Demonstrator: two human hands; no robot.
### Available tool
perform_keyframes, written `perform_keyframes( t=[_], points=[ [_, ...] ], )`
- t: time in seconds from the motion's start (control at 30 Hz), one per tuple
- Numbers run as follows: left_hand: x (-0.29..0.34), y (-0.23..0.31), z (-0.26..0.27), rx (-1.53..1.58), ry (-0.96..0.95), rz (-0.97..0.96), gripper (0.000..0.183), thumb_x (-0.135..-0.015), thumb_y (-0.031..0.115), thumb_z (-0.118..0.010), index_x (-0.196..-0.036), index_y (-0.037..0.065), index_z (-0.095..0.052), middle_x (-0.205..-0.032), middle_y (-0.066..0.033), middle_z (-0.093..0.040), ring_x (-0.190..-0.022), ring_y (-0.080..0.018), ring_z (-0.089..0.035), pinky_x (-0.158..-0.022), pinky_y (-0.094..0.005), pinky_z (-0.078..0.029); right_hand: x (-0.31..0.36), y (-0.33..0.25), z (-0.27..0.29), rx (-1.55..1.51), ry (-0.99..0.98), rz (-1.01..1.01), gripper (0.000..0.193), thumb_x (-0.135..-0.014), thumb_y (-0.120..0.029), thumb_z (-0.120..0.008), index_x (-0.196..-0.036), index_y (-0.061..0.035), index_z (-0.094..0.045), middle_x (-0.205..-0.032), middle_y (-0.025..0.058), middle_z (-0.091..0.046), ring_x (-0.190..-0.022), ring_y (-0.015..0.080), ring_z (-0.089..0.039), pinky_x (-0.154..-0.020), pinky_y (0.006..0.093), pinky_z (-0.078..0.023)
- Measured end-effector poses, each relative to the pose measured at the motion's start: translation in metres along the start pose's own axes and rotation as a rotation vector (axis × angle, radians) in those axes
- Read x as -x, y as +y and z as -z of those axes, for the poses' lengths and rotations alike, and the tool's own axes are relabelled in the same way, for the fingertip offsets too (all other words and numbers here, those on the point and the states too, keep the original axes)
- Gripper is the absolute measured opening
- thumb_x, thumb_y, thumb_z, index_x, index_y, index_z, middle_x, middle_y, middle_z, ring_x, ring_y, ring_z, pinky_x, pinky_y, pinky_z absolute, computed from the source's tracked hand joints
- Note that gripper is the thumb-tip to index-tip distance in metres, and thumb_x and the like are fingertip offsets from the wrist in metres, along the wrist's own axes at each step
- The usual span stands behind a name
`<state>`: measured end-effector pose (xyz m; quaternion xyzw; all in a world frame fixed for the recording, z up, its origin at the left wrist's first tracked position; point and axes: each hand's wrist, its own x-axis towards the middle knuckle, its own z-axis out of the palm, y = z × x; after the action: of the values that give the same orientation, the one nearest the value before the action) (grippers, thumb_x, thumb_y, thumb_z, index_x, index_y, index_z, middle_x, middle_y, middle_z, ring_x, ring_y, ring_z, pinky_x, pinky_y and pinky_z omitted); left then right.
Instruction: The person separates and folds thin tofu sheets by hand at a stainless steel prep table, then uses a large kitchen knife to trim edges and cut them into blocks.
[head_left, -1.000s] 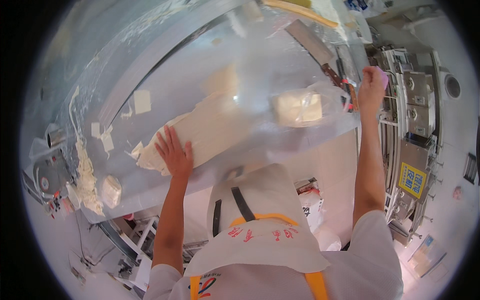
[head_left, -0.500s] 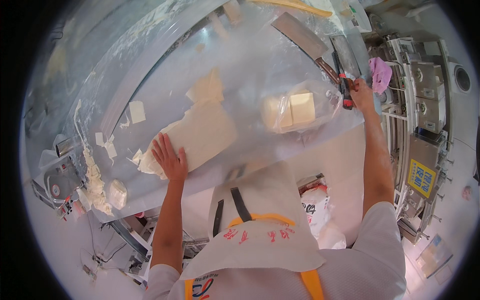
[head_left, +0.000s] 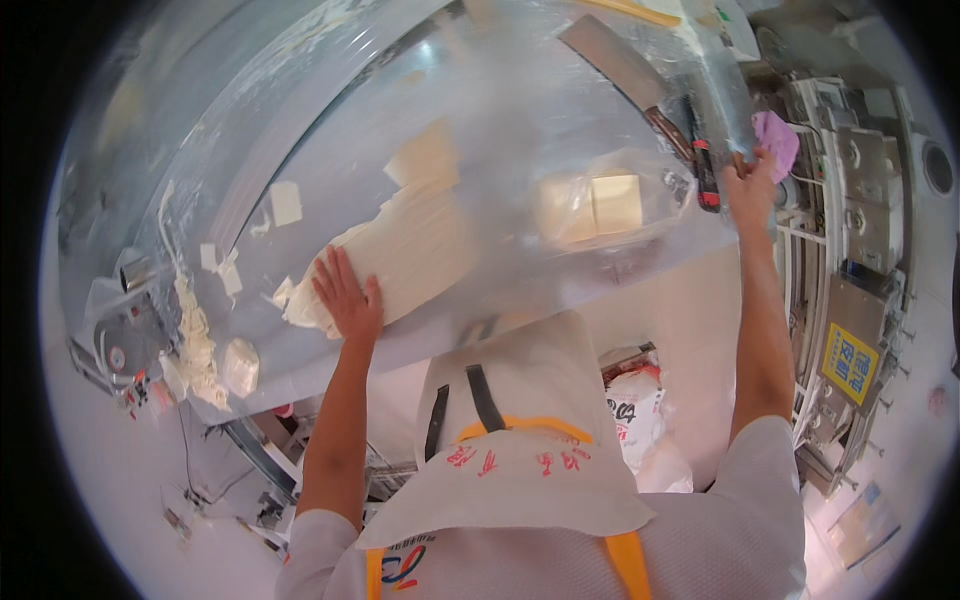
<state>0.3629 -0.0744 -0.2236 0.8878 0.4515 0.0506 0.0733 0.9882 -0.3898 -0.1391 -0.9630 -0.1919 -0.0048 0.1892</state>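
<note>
My left hand lies flat, fingers spread, on the near left part of a pale folded dough sheet. At the table's right edge, my right hand is closed around the brown handle of a wide-bladed knife; its blade points away and looks blurred. Just left of that hand lies a red and black utility knife. A cleaver with a brown handle rests beyond it. Between my hands, two pale yellow blocks sit in clear plastic.
Dough scraps lie left of the sheet, with a crumpled dough strip and a small wrapped lump at the table's left end. A pink cloth and a metal rack stand at the right. A scale-like device is far left.
My right hand has moved slightly right, away from the utility knife, and the wide-bladed knife has shifted with it. My left hand stays on the dough sheet. The view has shifted a little.
</note>
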Motion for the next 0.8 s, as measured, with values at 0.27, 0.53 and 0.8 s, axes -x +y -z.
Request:
perform_keyframes(
  t=[0.27,0.53,0.8],
  points=[
    [-0.005,-0.009,0.007,-0.001,0.017,-0.002,0.081,-0.104,0.038,-0.059,-0.172,0.006,-0.027,-0.179,-0.0129,-0.026,-0.167,-0.0408,-0.014,-0.133,-0.0599,-0.002,0.173,-0.159,0.133,-0.800,-0.018,-0.109,0.027,-0.113,-0.034,-0.060,-0.120,-0.0076,-0.058,-0.074,0.0021,-0.062,-0.050,0.0056,-0.053,-0.035,0.0230,-0.036],
    [0.004,-0.038,0.002,0.377,0.154,0.002,0.066,-0.110,0.025,-0.051,-0.169,0.003,-0.031,-0.176,-0.0138,-0.031,-0.165,-0.0381,-0.021,-0.134,-0.0559,-0.009,0.356,-0.316,0.069,-0.514,-0.503,0.045,0.015,-0.111,-0.018,-0.064,-0.112,-0.0024,-0.065,-0.070,0.0102,-0.061,-0.052,0.0162,-0.055,-0.049,0.0362,-0.044],
    [0.002,-0.062,-0.007,0.199,0.094,-0.087,0.059,-0.109,0.021,-0.052,-0.164,0.002,-0.041,-0.172,-0.0161,-0.038,-0.163,-0.0346,-0.029,-0.134,-0.0567,-0.014,0.447,-0.389,-0.115,-0.265,-0.598,0.326,0.016,-0.106,-0.009,-0.057,-0.112,0.0012,-0.046,-0.107,0.0294,-0.060,-0.088,0.0547,-0.064,-0.074,0.0613,-0.052]
  ],
)
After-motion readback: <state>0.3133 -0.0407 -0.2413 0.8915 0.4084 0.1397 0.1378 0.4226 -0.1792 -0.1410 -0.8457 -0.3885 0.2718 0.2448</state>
